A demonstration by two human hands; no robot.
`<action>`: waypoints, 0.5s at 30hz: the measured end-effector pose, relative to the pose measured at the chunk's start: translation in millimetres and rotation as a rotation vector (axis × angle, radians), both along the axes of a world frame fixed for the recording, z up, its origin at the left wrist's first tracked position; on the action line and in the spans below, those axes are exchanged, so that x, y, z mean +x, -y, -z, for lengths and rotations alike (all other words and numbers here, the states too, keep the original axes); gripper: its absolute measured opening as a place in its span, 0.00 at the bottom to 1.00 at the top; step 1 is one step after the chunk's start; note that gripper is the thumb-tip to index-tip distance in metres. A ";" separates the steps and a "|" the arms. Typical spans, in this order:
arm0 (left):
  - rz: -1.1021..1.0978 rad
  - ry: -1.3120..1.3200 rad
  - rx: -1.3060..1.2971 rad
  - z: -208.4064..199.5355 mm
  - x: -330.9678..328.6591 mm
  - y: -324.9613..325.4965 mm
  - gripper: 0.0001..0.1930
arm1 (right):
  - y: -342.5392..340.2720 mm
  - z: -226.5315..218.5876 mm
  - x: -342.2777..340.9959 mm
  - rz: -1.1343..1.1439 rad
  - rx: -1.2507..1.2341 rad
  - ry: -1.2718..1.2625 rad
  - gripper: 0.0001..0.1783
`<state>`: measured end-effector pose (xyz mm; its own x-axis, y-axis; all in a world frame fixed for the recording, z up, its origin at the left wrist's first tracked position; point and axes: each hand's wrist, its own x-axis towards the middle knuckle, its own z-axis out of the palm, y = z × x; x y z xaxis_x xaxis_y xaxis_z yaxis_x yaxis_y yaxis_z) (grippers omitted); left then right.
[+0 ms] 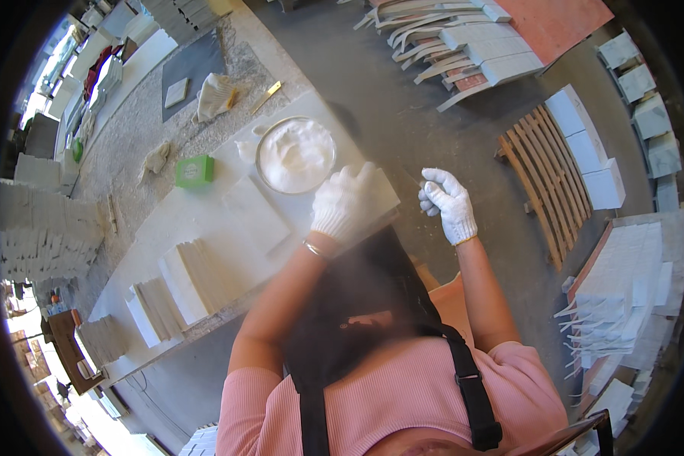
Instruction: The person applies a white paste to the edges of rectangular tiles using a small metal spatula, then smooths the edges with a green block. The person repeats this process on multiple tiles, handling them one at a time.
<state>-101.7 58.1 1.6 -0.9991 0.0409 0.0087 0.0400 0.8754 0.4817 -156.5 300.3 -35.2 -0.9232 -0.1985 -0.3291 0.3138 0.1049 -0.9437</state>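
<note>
My left hand [343,202], in a white knit glove, is over the table's near right corner, beside a round bowl [261,169] heaped with soft white material [299,156]. Haze and blur hide how its fingers are set. Past the table's edge, above the floor, my right hand [450,204] wears the same kind of glove. Its fingers are curled together, with a faint thin line beside the fingertips; what they hold is too small to make out. A flat pale tile [245,216] lies on the white work surface [197,205], left of my left hand.
A green box [194,172], a crumpled glove [216,97] and a yellow-handled blade [267,97] lie farther up the table. Tile stacks [192,281] stand at its near left. Across the floor are a wooden pallet [547,178] and strapped tile stacks [623,281].
</note>
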 end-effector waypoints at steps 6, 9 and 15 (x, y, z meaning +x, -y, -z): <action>-0.050 -0.263 -0.030 29.9 15.1 -6.9 0.32 | 3.1 -4.0 3.2 -0.145 0.055 -0.036 0.20; -0.051 -0.271 -0.051 37.3 37.2 -4.7 0.37 | 3.9 3.1 1.1 -0.208 0.105 -0.110 0.19; -0.031 -0.191 -0.035 46.2 47.9 9.5 0.40 | 8.7 11.2 -4.4 -0.330 0.237 -0.277 0.15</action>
<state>-53.8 48.6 -44.6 -0.9802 0.0135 0.1973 0.1004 0.8935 0.4376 -160.9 291.6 -46.5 -0.8829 -0.4444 -0.1520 -0.0314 0.3789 -0.9249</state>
